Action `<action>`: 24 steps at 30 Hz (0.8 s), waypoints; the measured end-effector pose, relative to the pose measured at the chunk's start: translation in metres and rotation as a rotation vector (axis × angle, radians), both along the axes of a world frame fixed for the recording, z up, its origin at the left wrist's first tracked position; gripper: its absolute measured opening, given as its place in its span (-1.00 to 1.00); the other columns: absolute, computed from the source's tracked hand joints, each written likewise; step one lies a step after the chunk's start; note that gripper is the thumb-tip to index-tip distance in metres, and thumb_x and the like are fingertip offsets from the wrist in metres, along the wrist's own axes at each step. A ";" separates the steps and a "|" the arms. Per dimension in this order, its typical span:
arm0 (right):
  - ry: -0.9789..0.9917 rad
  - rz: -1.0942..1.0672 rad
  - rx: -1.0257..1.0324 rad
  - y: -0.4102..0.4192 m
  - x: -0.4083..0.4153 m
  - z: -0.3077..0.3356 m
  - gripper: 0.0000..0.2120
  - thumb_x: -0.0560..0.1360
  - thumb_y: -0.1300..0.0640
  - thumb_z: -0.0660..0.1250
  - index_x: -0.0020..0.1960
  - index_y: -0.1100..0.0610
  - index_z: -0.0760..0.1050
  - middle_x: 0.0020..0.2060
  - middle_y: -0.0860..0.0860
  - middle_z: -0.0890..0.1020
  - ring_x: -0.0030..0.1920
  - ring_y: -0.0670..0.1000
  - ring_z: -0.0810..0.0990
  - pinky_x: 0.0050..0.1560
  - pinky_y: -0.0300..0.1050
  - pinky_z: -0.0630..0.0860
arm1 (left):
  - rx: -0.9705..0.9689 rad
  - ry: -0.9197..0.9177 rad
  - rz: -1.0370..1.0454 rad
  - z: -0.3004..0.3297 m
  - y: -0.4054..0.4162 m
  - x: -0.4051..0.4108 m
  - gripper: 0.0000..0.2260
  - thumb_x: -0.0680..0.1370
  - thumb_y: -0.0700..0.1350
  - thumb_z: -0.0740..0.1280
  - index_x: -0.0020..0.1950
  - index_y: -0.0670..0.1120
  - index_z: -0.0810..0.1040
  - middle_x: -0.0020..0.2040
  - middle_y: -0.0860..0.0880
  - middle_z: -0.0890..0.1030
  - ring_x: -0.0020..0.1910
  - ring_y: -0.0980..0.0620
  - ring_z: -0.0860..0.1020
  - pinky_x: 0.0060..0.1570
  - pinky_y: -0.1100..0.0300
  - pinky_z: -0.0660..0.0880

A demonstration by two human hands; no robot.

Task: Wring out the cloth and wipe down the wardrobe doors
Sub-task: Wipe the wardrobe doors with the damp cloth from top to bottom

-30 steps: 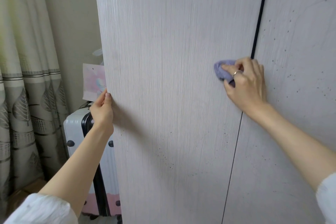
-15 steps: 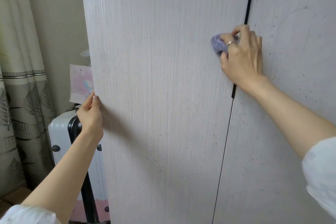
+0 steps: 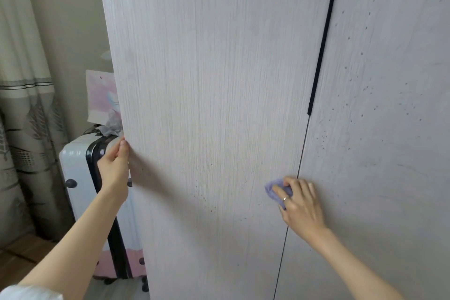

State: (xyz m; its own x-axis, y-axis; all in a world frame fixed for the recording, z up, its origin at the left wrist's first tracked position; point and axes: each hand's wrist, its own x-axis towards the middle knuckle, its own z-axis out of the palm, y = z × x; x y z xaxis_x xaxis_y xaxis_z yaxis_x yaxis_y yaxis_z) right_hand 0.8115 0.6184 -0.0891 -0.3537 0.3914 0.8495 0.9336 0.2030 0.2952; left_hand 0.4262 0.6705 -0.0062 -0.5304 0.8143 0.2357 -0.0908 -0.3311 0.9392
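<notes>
Two hands work: the right hand (image 3: 300, 202) curls around the purple cloth (image 3: 274, 190), pressing it near the left door (image 3: 207, 105) right edge; the left hand (image 3: 114, 165) grips its left edge; uncleaned specks lie leftward

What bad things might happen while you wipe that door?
1. The cloth is a small wad under the right hand, so it may skip the dark specks further left on the door.
2. The left hand has its grip on the door's edge, beside the suitcase; if the door swings, fingers could get pinched.
</notes>
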 end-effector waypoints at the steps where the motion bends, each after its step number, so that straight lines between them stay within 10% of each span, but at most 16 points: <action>1: -0.025 0.010 -0.039 -0.002 0.002 -0.003 -0.37 0.00 0.37 0.49 0.00 0.09 0.36 -0.02 0.08 0.36 -0.12 0.12 0.37 -0.20 -0.01 0.25 | -0.010 -0.017 0.003 -0.003 0.000 0.000 -0.73 0.62 -0.03 0.19 0.28 0.03 0.54 -0.21 0.10 0.47 -0.23 0.12 0.41 -0.14 0.15 0.43; 7: 0.286 0.119 0.092 0.006 -0.011 0.097 -0.49 0.27 0.39 0.45 0.15 0.14 0.38 -0.01 0.11 0.31 -0.16 0.22 0.49 -0.25 0.01 0.48 | -0.016 -0.026 0.021 0.000 -0.002 0.007 -0.71 0.63 -0.03 0.17 0.33 0.01 0.48 0.06 0.11 0.54 0.16 0.05 0.47 0.28 0.06 0.40; 13: 0.258 0.148 -0.061 0.002 -0.010 0.053 -0.35 0.14 0.44 0.50 0.14 0.08 0.38 -0.09 0.06 0.29 -0.23 0.15 0.46 -0.43 -0.10 0.42 | -0.025 -0.033 -0.021 -0.011 -0.005 0.004 -0.71 0.63 -0.05 0.18 0.34 0.04 0.48 -0.21 0.16 0.45 -0.25 0.17 0.38 -0.19 0.25 0.38; 19: -0.069 0.127 -0.399 -0.019 0.009 -0.033 -0.38 -0.02 0.45 0.50 -0.06 0.07 0.42 -0.23 0.01 0.25 -0.38 0.10 0.43 -0.45 -0.21 0.21 | -0.042 -0.059 -0.108 -0.019 -0.014 -0.002 -0.69 0.63 -0.07 0.19 0.38 -0.01 0.43 0.27 0.04 0.51 0.15 0.01 0.47 -0.08 0.19 0.45; 24: 0.211 0.186 -0.167 -0.006 -0.013 0.047 -0.47 0.25 0.41 0.47 0.14 0.11 0.43 -0.09 0.07 0.30 -0.24 0.15 0.46 -0.46 -0.10 0.41 | -0.041 -0.065 -0.096 -0.023 -0.013 0.000 -0.67 0.63 -0.08 0.19 0.39 -0.06 0.42 0.31 0.01 0.49 0.21 -0.01 0.46 -0.02 0.17 0.45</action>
State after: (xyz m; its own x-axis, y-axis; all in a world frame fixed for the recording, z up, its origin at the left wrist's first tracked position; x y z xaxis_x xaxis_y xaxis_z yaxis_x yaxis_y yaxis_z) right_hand 0.7990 0.6122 -0.0420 -0.2552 0.4764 0.8414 0.9132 0.4048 0.0477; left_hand 0.4261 0.6572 -0.0290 -0.4630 0.8700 0.1694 -0.1810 -0.2799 0.9428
